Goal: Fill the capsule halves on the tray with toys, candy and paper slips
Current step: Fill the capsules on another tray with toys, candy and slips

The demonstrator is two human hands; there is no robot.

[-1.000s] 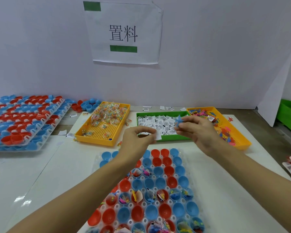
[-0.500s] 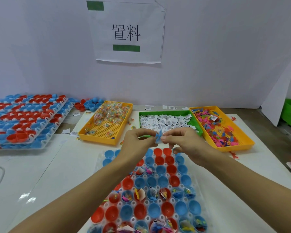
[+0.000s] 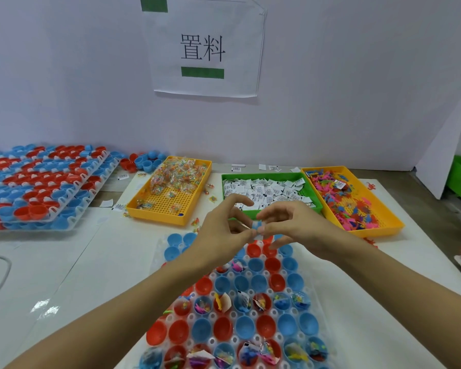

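so far the work is only partly done. both hands meet above the far end of the clear tray (image 3: pixel 328 310): the left hand (image 3: pixel 224 230) and the right hand (image 3: pixel 293 225) pinch together one small blue piece (image 3: pixel 256 225), probably a toy; a slip with it i cannot tell. just under the grip the capsule halves (image 3: pixel 253 283) are bare, red and blue. nearer to the person, two rows already hold toys, candy and paper, with a bare row between them. beyond the grip stand the candy tray (image 3: pixel 155 211), the slips tray (image 3: pixel 274 176) and the toy tray (image 3: pixel 383 222).
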